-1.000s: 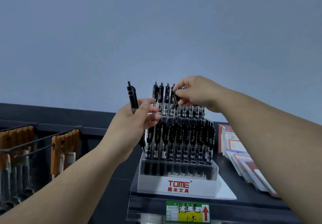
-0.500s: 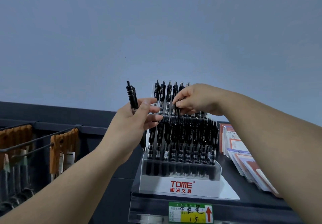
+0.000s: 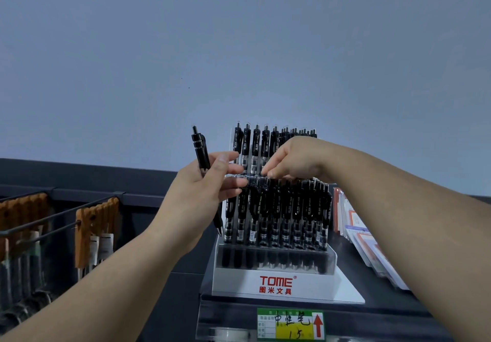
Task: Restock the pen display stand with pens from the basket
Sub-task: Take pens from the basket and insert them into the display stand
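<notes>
A white tiered pen display stand (image 3: 276, 283) marked TOME stands on a dark shelf, packed with upright black pens (image 3: 279, 208) in front and back rows. My left hand (image 3: 202, 192) grips one black pen (image 3: 200, 150) upright, just left of the stand. My right hand (image 3: 295, 160) reaches over the stand and pinches a pen in the back row, fingertips down at the rail between the rows. The basket is out of view.
Orange-carded items (image 3: 95, 222) hang from wire hooks at the left. Stacked packets (image 3: 366, 240) lie on the shelf to the right of the stand. A green and yellow price label (image 3: 291, 324) is fixed under the stand. A plain grey wall fills the background.
My right hand has moved down along the back row, pushing a pen into its slot. My left hand has kept its pen in place.
</notes>
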